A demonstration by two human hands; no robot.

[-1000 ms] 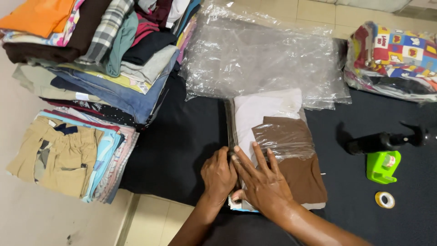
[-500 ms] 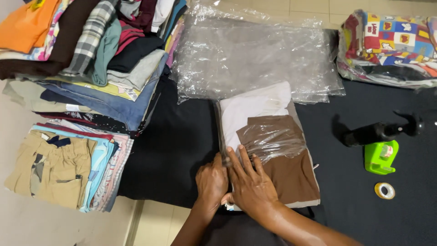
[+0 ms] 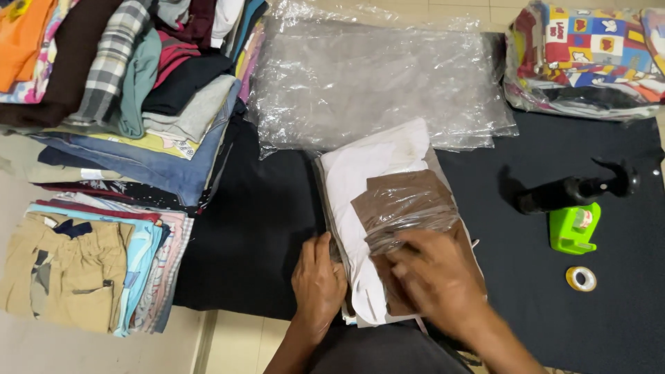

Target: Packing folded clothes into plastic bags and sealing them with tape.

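Note:
A folded white garment [image 3: 374,166] with a brown folded piece [image 3: 402,197] on top lies partly inside a clear plastic bag on the black mat [image 3: 256,235]. My left hand [image 3: 317,280] grips the left near edge of the bundle and bag. My right hand [image 3: 433,273] presses flat on the plastic over the brown piece, blurred by motion.
A heap of mixed folded clothes [image 3: 131,90] sits at upper left, with a smaller stack topped by khaki shorts [image 3: 66,270] below it. Clear plastic bags [image 3: 374,76] lie behind. At right are a bagged colourful garment [image 3: 589,59], black spray bottle [image 3: 575,190], green tape dispenser [image 3: 573,228] and tape roll [image 3: 580,278].
My right hand slid right and down across the plastic over the brown piece. My left hand stayed at the bundle's left edge. The camera moved closer.

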